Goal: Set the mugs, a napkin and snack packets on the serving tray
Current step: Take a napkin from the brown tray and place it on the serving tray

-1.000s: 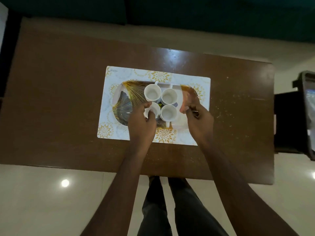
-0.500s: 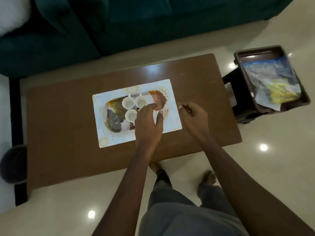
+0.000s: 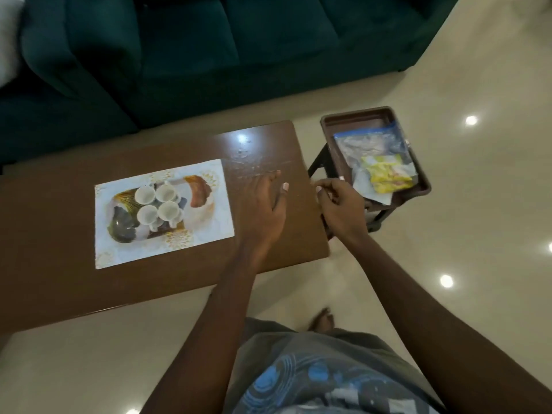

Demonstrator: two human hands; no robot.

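Four white mugs [image 3: 145, 195] sit bunched two by two in the middle of the serving tray [image 3: 119, 228], handles pointing near and far. The tray's printed left and right ends are bare. The tray lies on a white placemat [image 3: 110, 255] with yellow flower corners, and brown bench [image 3: 59, 234] shows all round the mat, with a wide strip to the left and a narrower one to the right. Over that right strip is the left hand [image 3: 263, 204], released, fingers straight and spread, grasping nothing. The right hand [image 3: 340, 207] hangs at the bench's right edge with its fingers curled in toward the thumb; whether it pinches anything, I cannot tell. Just right of the bench, on a dark stand, is a brown side tray [image 3: 358, 118]. In it a clear zip bag [image 3: 370, 144] with a blue seal lies at the far end and a yellow snack packet [image 3: 386, 174] at the near end. A pale sheet that looks like the napkin [image 3: 360, 180] pokes out beneath them. The packet's print is too blurred to read. Glossy beige floor [image 3: 478, 204] lies open to the right and near side, and one bare foot [image 3: 322, 319] is planted below the bench's near edge. A dark green sofa [image 3: 179, 55] runs close along the far side.
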